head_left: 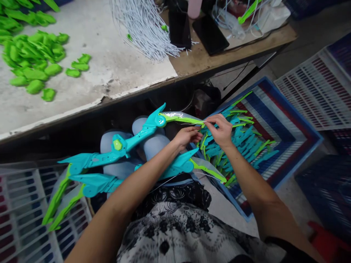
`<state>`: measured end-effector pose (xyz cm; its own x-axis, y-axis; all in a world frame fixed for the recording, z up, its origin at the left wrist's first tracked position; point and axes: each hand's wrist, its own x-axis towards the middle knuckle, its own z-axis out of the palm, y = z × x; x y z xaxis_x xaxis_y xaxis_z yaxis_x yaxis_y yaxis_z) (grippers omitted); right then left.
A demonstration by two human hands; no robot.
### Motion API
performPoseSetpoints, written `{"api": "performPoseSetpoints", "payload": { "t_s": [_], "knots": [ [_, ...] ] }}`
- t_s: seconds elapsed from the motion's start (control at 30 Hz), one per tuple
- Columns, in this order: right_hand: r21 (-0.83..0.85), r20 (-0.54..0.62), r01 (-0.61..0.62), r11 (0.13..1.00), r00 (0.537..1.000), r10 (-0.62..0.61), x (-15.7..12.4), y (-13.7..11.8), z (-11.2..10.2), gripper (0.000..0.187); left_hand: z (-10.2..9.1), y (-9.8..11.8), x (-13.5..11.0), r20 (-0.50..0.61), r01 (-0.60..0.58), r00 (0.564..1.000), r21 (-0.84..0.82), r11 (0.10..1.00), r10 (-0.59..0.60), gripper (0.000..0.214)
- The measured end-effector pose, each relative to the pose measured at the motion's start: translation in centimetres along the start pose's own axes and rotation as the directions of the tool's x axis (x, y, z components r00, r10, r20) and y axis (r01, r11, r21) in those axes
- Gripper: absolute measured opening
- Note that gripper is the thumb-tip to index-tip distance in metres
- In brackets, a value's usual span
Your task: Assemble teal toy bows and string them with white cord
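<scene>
A teal toy bow (139, 137) with lime-green limb ends lies across my lap. At its right tip my right hand (221, 130) is closed in a pinch, with a bit of white string between thumb and fingertip. Just below that tip my left hand (186, 138) has its fingers curled together; what they hold, if anything, is hidden. A second teal bow (175, 166) lies nearer my body, partly under my left forearm, with a white string running from its green tip.
A worktable (131, 76) ahead carries loose green parts (35, 62), a bundle of white strings (148, 33) and two dark phones (210, 34). To the right, a blue crate (287, 146) holds a heap of teal and green pieces (238, 142). A white crate (24, 204) stands left.
</scene>
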<state>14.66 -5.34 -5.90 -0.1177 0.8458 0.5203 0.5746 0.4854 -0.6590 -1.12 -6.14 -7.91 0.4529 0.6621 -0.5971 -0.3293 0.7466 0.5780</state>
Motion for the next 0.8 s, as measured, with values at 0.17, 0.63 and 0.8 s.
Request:
{"api": "performPoseSetpoints", "payload": {
  "t_s": [0.17,0.63,0.8],
  "knots": [
    [-0.006,0.002,0.060,0.998,0.998,-0.060,-0.1,0.1,0.1,0.004,0.4,0.0,0.2,0.018,-0.001,1.000,-0.028,1.000,0.002,0.022],
    [0.161,0.031,-0.252,0.954,0.968,0.251,-2.1,0.5,0.4,0.008,1.1,0.4,1.2,0.104,0.042,0.994,-0.123,0.992,-0.029,0.016],
    [0.241,-0.093,-0.339,0.909,0.925,0.370,-2.1,0.7,0.5,0.009,0.8,0.0,0.8,0.113,0.029,0.993,-0.128,0.991,-0.014,0.012]
  ]
}}
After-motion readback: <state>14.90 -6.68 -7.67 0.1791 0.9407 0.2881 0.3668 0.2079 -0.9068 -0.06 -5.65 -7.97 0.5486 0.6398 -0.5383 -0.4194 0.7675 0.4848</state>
